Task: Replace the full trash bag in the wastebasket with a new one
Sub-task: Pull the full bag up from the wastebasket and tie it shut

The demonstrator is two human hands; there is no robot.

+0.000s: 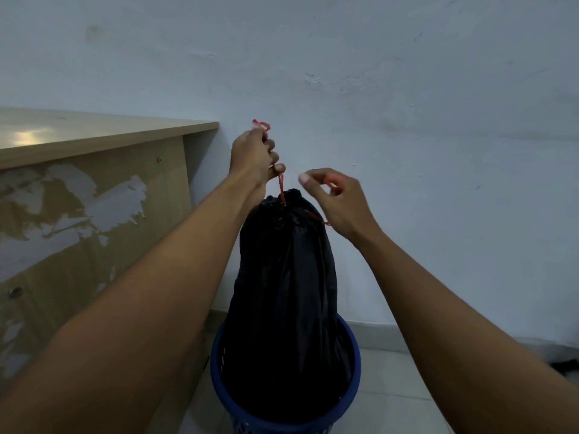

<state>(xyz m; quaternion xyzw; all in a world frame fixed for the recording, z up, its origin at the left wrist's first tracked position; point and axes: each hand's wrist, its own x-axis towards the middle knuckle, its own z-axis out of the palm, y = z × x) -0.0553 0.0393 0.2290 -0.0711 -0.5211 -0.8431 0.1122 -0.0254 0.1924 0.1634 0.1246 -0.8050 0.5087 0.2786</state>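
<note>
Black bag (285,277), long axis vertical, stands in the blue wastebasket (352,343) directly below the left grip (255,155), fisted on the taut red drawstring (281,186); the right grip (336,195), beside the neck, pinches its slack loop.

Head cam, wide-angle, looks fwd/down onto wastebasket (215,368) (wall (407,89) close behind).

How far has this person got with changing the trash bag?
Done: the black bag is cinched shut. In hand: the left hand grips the red drawstring above it; the right hand pinches another loop. Left: the bag's bottom sits in the blue wastebasket, so lifting out and relining remain; no new bag shows.
</note>
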